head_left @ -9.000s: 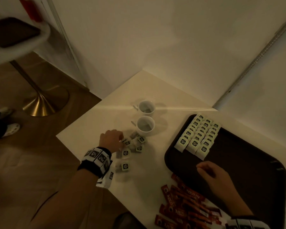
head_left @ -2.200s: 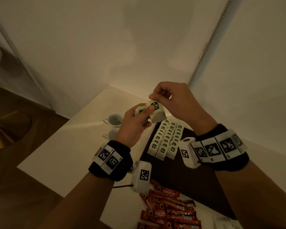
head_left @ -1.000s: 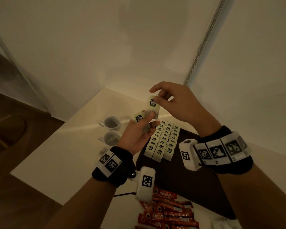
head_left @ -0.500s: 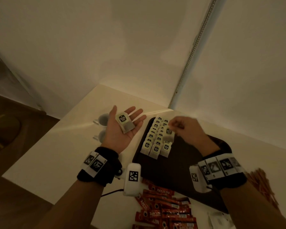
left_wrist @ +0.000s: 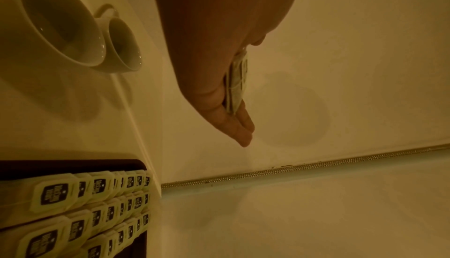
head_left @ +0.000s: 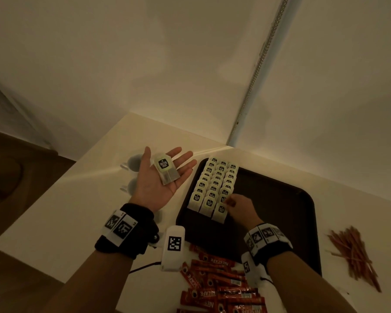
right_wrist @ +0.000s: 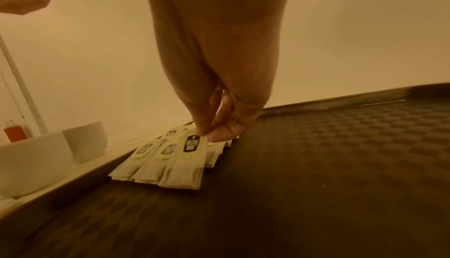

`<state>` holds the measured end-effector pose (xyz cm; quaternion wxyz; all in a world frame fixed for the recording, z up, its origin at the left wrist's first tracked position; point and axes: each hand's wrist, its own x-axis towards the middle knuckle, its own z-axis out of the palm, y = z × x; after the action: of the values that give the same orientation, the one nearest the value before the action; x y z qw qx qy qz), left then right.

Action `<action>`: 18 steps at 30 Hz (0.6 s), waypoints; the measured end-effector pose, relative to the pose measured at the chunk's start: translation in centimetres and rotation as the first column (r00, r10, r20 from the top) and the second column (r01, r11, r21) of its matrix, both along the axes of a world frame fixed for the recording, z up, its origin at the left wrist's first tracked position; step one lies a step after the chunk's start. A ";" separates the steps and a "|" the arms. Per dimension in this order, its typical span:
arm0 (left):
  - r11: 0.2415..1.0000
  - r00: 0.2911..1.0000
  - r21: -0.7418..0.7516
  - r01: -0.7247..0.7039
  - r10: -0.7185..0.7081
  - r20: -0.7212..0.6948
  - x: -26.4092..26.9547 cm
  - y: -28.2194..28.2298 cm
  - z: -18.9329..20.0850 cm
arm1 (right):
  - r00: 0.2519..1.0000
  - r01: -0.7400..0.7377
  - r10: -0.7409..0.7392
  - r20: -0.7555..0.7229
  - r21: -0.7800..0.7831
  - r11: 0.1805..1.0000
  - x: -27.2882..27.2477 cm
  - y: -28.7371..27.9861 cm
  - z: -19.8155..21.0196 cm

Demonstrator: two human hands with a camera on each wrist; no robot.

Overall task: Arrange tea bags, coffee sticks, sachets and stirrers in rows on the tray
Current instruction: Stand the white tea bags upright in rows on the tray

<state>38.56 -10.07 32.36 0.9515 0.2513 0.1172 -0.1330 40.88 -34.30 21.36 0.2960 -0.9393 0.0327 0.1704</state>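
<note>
My left hand (head_left: 149,186) is held palm up and flat above the table's left part, with a small stack of tea bags (head_left: 166,171) lying on it; the left wrist view shows that stack edge-on (left_wrist: 237,85). On the dark tray (head_left: 280,211), three rows of tea bags (head_left: 215,184) run along the left side. My right hand (head_left: 237,206) is low over the tray and pinches one tea bag (head_left: 220,212) at the near end of the right row. In the right wrist view, thumb and fingertips (right_wrist: 209,133) pinch its label end while the tea bag (right_wrist: 187,158) lies on the tray.
Two white cups (left_wrist: 63,21) stand on the table left of the tray, largely hidden under my left hand in the head view. Red coffee sticks (head_left: 219,283) are heaped near the table's front edge. Brown stirrers (head_left: 352,254) lie right of the tray. Walls close the corner behind.
My right hand took a tea bag from the left hand's stack and carried it down to the near end of the right row. The left hand opened flat, palm up.
</note>
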 end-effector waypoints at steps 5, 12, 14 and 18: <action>0.998 0.999 0.042 0.039 -0.038 -0.014 0.1 0.2 -0.3 | 0.998 0.051 -0.051 0.034 -0.013 0.999 0.7 0.4 -0.3; 0.948 0.981 0.256 0.191 -0.191 -0.024 0.4 -0.4 0.0 | 0.828 -0.296 0.056 0.558 0.350 0.889 1.3 6.3 10.2; 0.924 0.970 0.315 0.215 -0.241 0.044 0.3 -0.8 1.0 | 0.759 -0.455 0.216 0.614 0.263 0.850 1.0 8.2 12.9; 0.868 0.949 0.496 0.040 -0.188 0.253 0.2 -0.9 2.3 | 0.671 -0.526 0.281 0.687 0.174 0.832 1.3 9.5 16.6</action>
<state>38.78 -10.94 34.64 0.8552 0.5048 -0.0108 -0.1175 42.17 -24.77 37.93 0.4087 -0.8523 -0.3132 -0.0917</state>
